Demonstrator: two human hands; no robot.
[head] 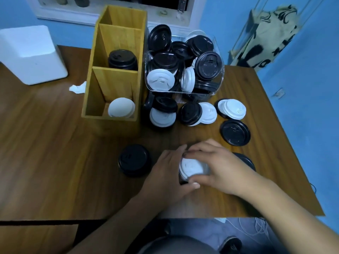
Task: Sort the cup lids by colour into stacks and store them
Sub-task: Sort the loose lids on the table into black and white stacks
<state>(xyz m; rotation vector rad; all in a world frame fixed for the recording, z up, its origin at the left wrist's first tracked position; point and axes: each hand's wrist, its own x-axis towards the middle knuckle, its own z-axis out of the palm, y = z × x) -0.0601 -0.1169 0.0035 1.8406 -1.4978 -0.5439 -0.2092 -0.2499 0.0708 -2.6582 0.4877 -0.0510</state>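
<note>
Both hands [183,167] grip a white lid stack [192,167].

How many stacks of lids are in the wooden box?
2: a black stack in the middle compartment, a white stack in the nearest one. The far compartment's bottom is hidden.

box [110,124]: on bench [45,153].
bin [185,96]: just right of box, lids [209,66] heaped in it.
loose lids [235,132]: right of box, before bin.
block [31,54]: left of box.
held stack [192,166]: before box.
</note>
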